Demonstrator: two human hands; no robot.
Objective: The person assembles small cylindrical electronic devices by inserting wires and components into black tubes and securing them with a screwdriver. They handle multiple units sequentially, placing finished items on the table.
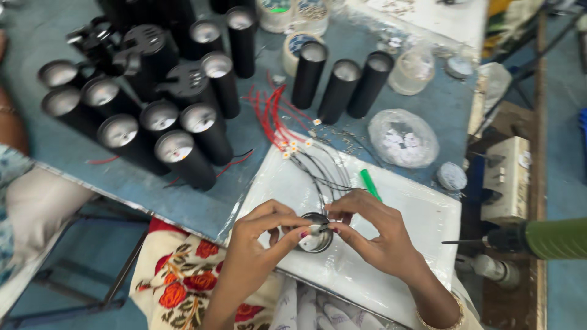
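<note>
We saw both hands at near edge of table, over white sheet. Left hand curled, thumb and forefinger pinched on small white part above round metal cup. Right hand also curled, fingertips closed on same white part and on cup rim. Black wires ran from cup toward red wires. Green pen lay just beside right hand. Black tubes stood upright, well apart, at far left. Green power tool hung at right.
</note>
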